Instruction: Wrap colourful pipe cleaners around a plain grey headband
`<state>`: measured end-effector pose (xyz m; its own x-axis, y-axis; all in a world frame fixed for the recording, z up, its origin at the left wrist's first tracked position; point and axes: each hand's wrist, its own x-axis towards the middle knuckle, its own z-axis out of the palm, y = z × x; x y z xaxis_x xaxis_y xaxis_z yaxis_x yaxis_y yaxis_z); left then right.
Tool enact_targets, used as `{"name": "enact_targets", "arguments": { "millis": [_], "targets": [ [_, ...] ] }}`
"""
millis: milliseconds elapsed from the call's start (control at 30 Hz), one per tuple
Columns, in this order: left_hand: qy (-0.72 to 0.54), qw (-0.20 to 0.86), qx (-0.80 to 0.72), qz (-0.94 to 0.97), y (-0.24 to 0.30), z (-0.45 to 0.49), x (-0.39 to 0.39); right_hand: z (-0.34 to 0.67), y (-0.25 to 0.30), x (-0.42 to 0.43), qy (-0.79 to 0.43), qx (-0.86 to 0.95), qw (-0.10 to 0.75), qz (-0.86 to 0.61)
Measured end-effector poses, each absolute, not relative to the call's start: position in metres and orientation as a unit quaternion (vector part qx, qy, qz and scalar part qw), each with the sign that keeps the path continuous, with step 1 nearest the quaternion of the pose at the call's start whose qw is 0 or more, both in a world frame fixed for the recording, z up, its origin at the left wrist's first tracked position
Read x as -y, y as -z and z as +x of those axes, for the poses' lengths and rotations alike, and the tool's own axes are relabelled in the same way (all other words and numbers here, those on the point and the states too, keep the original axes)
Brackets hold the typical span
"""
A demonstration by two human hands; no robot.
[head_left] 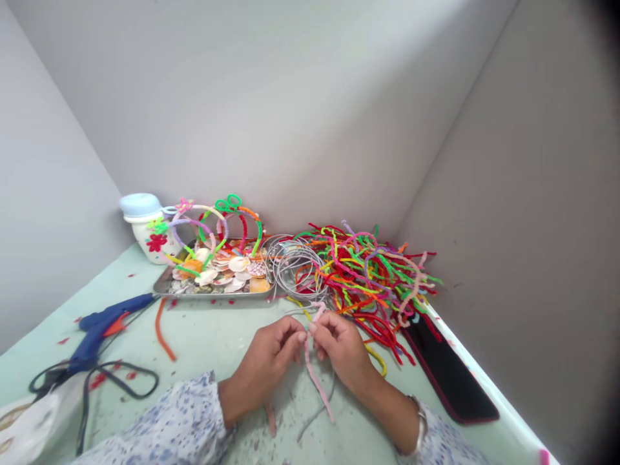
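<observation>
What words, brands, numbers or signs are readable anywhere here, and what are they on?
None: no text can be read anywhere.
White item at the lower left edge: tan marks, too blurred and cut off to tell whether they are lettering.
Blue glue gun: no legible label.
Black phone-like slab: nothing readable on its dark face.
White jar: no readable words.

Premises appear to be a small handicraft workspace; whether home or workshop cannot be determined. A pale green table (pixel 208 339) adjoins plain grey walls (pixel 242 116). Evidence: heaped coloured pipe cleaners (pixel 368 271) beyond the right hand (pixel 345 349); coiled wire (pixel 296 259) ahead of both hands; a tray (pixel 213 296) of shells (pixel 237 264) beyond the left hand (pixel 266 355); a blue glue gun (pixel 90 342) left of that hand.
</observation>
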<state>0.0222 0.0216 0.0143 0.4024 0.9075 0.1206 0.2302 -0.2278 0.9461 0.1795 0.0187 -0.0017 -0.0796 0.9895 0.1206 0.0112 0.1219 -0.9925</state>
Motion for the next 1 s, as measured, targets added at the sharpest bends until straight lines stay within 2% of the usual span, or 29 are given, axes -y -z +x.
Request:
{"name": "enact_targets", "arguments": {
  "millis": [267, 467, 800, 1000],
  "targets": [
    [-0.385, 0.528, -0.415, 0.633, -0.011, 0.019, -0.028, 0.187, 0.001, -0.025, -0.515, 0.488, 0.521, -0.475],
    [-0.35, 0.632, -0.339, 0.603, -0.014, 0.026, -0.024, 0.182, -0.003, -0.022, -0.549, 0.518, 0.493, -0.434],
    [-0.305, 0.642, -0.38, 0.592, -0.016, 0.025, -0.024, 0.191, 0.003, -0.032, -0.657, 0.361, 0.572, -0.333],
    [-0.302, 0.636, -0.381, 0.6, -0.016, 0.027, -0.023, 0.191, 0.005, -0.034, -0.579, 0.38, 0.613, -0.38]
  ]
}}
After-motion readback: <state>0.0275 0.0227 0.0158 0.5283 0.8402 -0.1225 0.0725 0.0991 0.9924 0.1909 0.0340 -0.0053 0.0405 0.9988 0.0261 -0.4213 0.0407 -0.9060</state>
